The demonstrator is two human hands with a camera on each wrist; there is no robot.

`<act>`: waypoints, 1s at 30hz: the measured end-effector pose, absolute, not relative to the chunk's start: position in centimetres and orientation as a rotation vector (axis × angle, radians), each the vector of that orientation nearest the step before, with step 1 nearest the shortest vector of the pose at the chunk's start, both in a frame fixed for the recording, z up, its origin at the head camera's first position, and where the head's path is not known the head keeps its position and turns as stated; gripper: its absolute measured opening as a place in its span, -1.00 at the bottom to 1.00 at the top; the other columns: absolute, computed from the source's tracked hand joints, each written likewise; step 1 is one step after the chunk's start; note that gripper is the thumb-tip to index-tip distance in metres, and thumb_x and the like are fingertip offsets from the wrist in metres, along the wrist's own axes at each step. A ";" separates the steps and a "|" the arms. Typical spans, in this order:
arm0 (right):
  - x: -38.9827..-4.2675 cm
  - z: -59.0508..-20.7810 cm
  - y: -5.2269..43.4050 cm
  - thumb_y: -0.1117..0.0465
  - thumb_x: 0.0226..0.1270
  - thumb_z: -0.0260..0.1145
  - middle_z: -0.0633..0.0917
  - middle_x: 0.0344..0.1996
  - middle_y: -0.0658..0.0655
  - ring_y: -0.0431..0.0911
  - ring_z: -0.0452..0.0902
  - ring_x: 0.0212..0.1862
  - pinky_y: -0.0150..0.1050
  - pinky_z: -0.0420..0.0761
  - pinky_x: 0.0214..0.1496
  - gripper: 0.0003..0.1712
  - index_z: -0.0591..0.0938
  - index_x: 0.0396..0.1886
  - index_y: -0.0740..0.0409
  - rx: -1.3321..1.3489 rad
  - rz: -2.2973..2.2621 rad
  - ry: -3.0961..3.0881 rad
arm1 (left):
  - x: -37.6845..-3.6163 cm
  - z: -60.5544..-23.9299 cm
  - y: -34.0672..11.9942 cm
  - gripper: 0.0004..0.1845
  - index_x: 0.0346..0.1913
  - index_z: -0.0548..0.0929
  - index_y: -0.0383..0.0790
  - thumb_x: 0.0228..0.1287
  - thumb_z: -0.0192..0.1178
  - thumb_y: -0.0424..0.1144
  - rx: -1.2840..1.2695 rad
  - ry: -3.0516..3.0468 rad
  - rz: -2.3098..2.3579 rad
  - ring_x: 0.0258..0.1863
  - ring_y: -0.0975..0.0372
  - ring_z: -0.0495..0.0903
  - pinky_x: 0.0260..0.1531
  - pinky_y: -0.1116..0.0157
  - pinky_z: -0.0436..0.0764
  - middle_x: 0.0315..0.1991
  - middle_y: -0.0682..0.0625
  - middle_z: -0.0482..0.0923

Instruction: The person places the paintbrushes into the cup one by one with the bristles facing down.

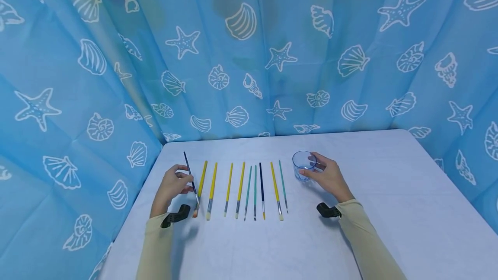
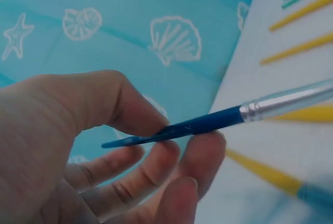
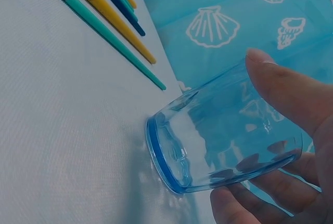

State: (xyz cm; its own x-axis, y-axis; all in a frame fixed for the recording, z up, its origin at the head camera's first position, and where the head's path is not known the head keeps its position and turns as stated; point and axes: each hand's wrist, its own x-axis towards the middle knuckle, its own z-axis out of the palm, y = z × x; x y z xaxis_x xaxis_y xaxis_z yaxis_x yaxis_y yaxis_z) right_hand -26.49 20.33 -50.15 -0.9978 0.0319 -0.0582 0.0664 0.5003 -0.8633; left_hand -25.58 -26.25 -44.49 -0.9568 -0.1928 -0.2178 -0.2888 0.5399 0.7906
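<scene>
My left hand [image 1: 176, 183] pinches a dark blue paintbrush [image 1: 190, 177] between thumb and fingers; in the left wrist view the blue handle [image 2: 177, 128] with its silver ferrule crosses my fingertips [image 2: 200, 153]. The brush is lifted off the table, at the left end of a row of brushes [image 1: 243, 189]. My right hand [image 1: 328, 175] is wrapped round a clear blue glass [image 1: 303, 164] standing upright on the white table [image 1: 389, 193]. The right wrist view shows thumb and fingers on the glass [image 3: 218, 140].
Several yellow, teal and dark blue brushes lie side by side between my hands, bristles toward me. A blue curtain [image 1: 249, 51] printed with shells and starfish encloses the table at the back and both sides. Wrist-mounted cameras [image 1: 176, 215] sit on both sleeves.
</scene>
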 end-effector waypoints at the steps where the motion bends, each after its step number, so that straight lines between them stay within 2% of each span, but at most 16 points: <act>1: -26.5 -50.2 20.4 -0.19 0.22 0.53 0.39 0.54 0.28 0.30 0.32 0.53 0.19 0.45 0.48 0.13 0.21 0.64 0.08 0.087 -1.552 2.692 | -25.6 -44.3 -26.0 -0.43 0.38 0.36 -0.28 0.37 0.21 -0.22 -0.411 2.658 1.428 -0.48 0.22 0.73 -0.32 0.32 0.78 0.07 -0.30 0.59; 9: -26.5 -50.2 20.3 -0.17 0.24 0.52 0.37 0.55 0.29 0.30 0.31 0.54 0.19 0.45 0.47 0.11 0.20 0.64 0.06 0.109 -1.542 2.694 | -25.5 -43.6 -23.8 -0.48 0.35 0.37 -0.26 0.40 0.22 -0.27 -0.333 2.614 1.679 -0.49 0.23 0.75 -0.28 0.29 0.80 0.02 -0.29 0.66; 21: -26.5 -50.0 20.3 -0.18 0.25 0.51 0.37 0.56 0.26 0.28 0.31 0.54 0.21 0.42 0.50 0.10 0.21 0.64 0.06 0.102 -1.527 2.704 | -26.2 -42.6 -20.0 -0.47 0.35 0.35 -0.16 0.39 0.26 -0.28 -0.234 2.464 1.979 -0.45 0.26 0.79 -0.31 0.37 0.76 -0.13 -0.06 0.67; 30: -26.4 -50.1 20.4 -0.15 0.26 0.52 0.39 0.55 0.25 0.27 0.33 0.54 0.17 0.44 0.49 0.09 0.21 0.64 0.07 0.089 -1.544 2.696 | -26.8 -42.3 -16.6 -0.45 0.37 0.34 -0.15 0.38 0.28 -0.30 -0.125 2.375 2.107 -0.43 0.25 0.80 -0.31 0.34 0.75 -0.16 0.00 0.69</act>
